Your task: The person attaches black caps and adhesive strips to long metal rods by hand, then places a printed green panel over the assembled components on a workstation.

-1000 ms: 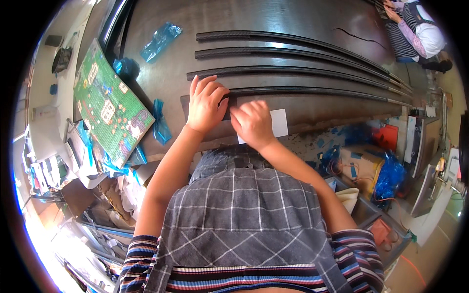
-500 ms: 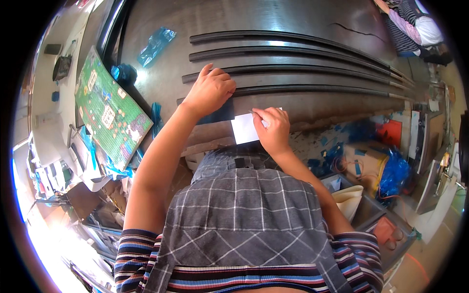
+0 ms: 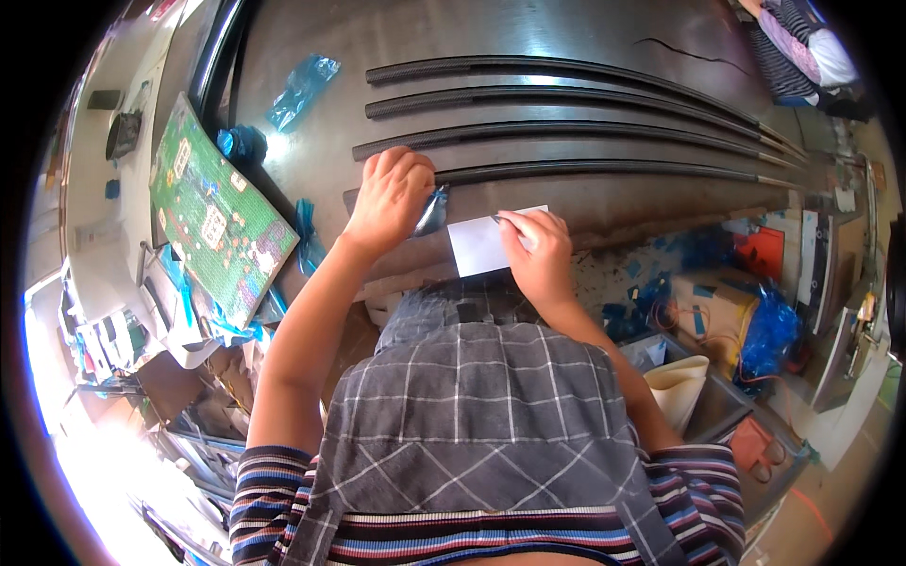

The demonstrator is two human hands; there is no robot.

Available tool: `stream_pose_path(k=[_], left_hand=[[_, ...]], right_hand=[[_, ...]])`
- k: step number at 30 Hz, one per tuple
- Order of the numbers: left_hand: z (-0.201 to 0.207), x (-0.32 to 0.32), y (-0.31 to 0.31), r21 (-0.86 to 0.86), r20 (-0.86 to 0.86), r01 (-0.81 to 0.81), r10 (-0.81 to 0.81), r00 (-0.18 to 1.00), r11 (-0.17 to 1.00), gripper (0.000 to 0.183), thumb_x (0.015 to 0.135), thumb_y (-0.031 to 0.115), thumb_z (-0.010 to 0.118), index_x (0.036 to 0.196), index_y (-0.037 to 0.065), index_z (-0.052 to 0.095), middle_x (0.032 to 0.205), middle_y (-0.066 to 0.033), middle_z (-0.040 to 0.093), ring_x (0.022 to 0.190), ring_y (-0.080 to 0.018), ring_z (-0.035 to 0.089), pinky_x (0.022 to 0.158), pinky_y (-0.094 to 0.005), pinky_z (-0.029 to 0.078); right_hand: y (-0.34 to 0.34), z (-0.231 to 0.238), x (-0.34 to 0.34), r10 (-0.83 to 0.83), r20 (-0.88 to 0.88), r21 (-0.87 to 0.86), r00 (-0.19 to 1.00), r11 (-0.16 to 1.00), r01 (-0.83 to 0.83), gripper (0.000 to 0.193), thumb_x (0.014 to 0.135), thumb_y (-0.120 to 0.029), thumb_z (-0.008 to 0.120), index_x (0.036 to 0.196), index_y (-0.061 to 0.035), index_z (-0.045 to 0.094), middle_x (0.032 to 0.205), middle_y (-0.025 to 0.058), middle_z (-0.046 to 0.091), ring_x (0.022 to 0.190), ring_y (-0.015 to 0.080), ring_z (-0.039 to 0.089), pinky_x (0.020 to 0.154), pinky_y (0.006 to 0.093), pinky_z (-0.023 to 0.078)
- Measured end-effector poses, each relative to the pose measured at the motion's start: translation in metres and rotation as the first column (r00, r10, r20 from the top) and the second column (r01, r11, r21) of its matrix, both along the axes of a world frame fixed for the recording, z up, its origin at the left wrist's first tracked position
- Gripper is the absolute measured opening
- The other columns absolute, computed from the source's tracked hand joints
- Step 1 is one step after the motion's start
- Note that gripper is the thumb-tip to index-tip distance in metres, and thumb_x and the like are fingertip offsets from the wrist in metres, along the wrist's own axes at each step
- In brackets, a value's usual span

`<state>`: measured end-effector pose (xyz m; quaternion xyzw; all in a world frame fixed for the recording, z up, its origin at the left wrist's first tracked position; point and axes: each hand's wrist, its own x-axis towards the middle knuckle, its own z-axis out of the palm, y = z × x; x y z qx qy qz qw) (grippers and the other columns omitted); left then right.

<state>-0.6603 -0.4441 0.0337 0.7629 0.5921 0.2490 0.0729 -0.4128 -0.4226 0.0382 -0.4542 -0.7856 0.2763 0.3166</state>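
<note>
Several long dark tubes with a woven-looking surface [image 3: 566,130] lie side by side on a dark table. My left hand [image 3: 389,196] is closed at the left end of the nearest tube [image 3: 604,168], covering part of it. A crumpled piece of shiny blue film [image 3: 433,209] sticks out from under its fingers. At the table's near edge, my right hand [image 3: 543,250] is closed over a white card [image 3: 474,249]. Between its thumb and forefinger pokes a small grey pointed thing [image 3: 497,219], too small to name.
Crumpled blue film [image 3: 304,90] lies on the table's far left. A green patterned board [image 3: 219,215] leans at the left. Below the right edge are a cardboard box [image 3: 713,307] and a grey bin [image 3: 694,429]. Another person [image 3: 802,52] is at the far right.
My left hand has drawn back toward me and slightly left; the film beneath it, flat and dark before, is now crumpled and shiny. My right hand has shifted slightly right, uncovering more card.
</note>
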Motion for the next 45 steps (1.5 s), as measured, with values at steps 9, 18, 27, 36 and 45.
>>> stream_pose_path(k=[9,18,27,36,45], left_hand=[[0.011,-0.007,-0.08,-0.211,0.304,-0.152,0.213,0.928,0.966,0.008,0.083,0.002,0.057,0.084,0.002,0.049,0.079,-0.0154,0.055,0.075,-0.0369,0.055,0.065,-0.0432,0.045],[-0.033,-0.101,-0.286,-0.449,-0.133,-0.724,0.762,0.634,0.524,0.006,0.088,0.006,0.058,0.087,0.002,0.052,0.077,-0.0159,0.055,0.07,-0.032,0.054,0.066,-0.0393,0.045],[-0.074,-0.156,-0.357,-0.662,0.486,-0.737,0.827,-0.284,0.136,0.018,0.082,0.011,0.062,0.099,0.009,0.057,0.084,-0.0013,0.06,0.078,-0.0113,0.06,0.064,-0.0273,0.046],[-0.051,-0.22,-0.329,-0.139,0.148,-0.989,0.986,-0.079,-0.058,0.039,0.086,0.038,0.066,0.097,0.0,0.067,0.096,-0.016,0.068,0.088,-0.0282,0.065,0.081,-0.0386,0.048],[-0.038,-0.251,-0.275,-0.637,0.694,-0.703,0.632,-0.345,0.316,0.029,0.082,0.007,0.071,0.108,0.0,0.063,0.095,-0.0131,0.069,0.079,-0.0223,0.069,0.07,-0.0333,0.058]], right_hand=[[0.008,-0.001,0.01,-0.043,-0.018,-0.127,0.999,0.991,0.041,0.011,0.081,-0.009,0.068,0.09,-0.0042,0.072,0.076,0.0096,0.064,0.072,0.0284,0.06,0.069,0.0364,0.046],[0.068,-0.04,0.144,-0.547,0.045,-0.662,0.836,0.61,0.435,0.018,0.093,-0.016,0.061,0.093,0.0014,0.065,0.07,0.003,0.061,0.062,0.009,0.056,0.059,0.0232,0.047],[0.085,-0.004,0.111,-0.329,0.633,0.291,0.701,0.94,0.179,0.037,0.083,-0.024,0.07,0.113,-0.0041,0.061,0.108,0.0154,0.064,0.104,0.0354,0.058,0.091,0.0432,0.047],[0.106,-0.011,0.016,0.223,0.633,0.103,0.741,0.925,-0.366,0.04,0.075,-0.002,0.065,0.114,-0.0038,0.059,0.109,0.0143,0.059,0.106,0.0338,0.056,0.094,0.0428,0.046],[0.128,-0.009,-0.015,0.319,0.729,-0.123,0.606,0.931,-0.343,0.016,0.071,0.003,0.059,0.084,-0.0046,0.058,0.09,0.0131,0.061,0.094,0.034,0.06,0.078,0.0455,0.05]])
